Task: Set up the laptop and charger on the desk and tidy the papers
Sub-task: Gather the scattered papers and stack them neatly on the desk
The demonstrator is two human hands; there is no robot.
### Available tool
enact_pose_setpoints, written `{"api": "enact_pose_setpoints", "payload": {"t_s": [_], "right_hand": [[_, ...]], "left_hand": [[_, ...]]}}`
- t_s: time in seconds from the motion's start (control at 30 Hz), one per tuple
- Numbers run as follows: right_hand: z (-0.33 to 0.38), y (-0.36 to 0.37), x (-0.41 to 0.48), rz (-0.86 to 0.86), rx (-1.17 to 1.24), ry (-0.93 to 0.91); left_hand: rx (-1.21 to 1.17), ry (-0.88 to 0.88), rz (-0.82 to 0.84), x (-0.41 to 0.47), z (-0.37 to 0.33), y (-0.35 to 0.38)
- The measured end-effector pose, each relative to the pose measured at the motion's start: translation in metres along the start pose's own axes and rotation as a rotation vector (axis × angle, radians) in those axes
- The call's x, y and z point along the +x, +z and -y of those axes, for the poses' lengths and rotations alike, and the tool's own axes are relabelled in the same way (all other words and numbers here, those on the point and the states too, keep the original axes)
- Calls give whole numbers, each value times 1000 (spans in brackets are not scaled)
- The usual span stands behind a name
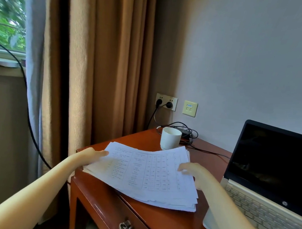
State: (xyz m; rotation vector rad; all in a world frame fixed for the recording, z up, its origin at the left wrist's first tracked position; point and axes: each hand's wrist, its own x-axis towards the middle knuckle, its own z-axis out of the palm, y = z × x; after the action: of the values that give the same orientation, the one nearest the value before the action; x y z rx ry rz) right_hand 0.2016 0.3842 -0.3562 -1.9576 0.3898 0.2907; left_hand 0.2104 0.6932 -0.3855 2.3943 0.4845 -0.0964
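The stack of papers [145,174] lies on the table [152,227], near its left end. Just behind the stack's far right corner stands a cup [169,141], and behind the cup, against the wall, lies the charger [186,131] with its coiled cable. Above and behind that, on the wall, sit a socket plate [166,102] with two plugs in it and a second plate [190,108] to its right. To the right of the stack the laptop [270,184] stands open on the table. The left hand [93,154] meets the stack's left edge; the right hand [194,173] rests on its right side. Below the stack's near edge is a drawer handle [125,228]. A curtain [95,70] hangs behind and left of the stack, with a window [7,13] further left.
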Motion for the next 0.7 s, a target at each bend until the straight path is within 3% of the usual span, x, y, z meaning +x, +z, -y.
{"api": "enact_pose_setpoints", "payload": {"t_s": [0.1,0.23,0.3,0.5,0.6,0.7], "right_hand": [[-6,2,3,-11,-12,-7],[-18,3,2,-134,10,-40],[-17,2,-2,-186,144,-64],[-5,-16,-11,-337,460,-480],[10,-30,-15,-359,541,-652],[12,-45,-19,-302,565,-707]], "left_hand": [[33,13,42,-3,-6,-3],[-282,97,174,-11,-2,-5],[-356,197,140,-16,-2,-2],[-760,525,-48,-31,-37,-12],[-809,653,-51,-37,-61,-20],[-780,731,-29,-40,-73,-25]]}}
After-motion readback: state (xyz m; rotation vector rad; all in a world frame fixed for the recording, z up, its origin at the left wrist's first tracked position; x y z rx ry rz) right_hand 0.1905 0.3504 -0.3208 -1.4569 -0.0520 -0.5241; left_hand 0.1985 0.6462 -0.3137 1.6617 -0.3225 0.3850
